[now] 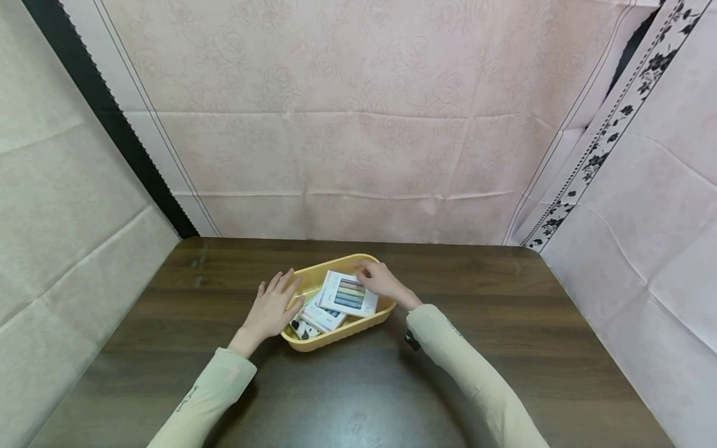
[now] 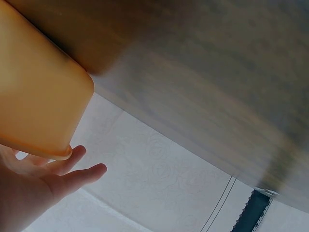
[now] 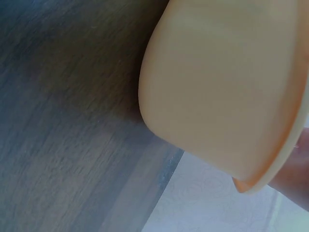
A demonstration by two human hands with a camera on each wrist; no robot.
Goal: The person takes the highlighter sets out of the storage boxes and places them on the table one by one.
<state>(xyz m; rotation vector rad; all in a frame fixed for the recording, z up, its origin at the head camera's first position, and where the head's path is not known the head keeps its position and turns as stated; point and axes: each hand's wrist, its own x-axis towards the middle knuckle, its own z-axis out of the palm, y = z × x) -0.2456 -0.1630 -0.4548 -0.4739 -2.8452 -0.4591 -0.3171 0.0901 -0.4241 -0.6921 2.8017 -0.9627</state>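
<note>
A yellow plastic basket sits on the table, also filling much of both wrist views. On top inside it lies a white box of pastel pens, the pens showing through its window. My right hand reaches over the basket's right end, with curled fingers pinching the box's upper right corner. My left hand is at the left end with fingers spread over the rim, holding nothing. Under the top box lies a second white box, overlapping a black-and-white patterned item.
The brown wooden table reaches back to a pale cloth wall. More pale cloth hangs at the left and right sides. The basket's raised rim surrounds the boxes.
</note>
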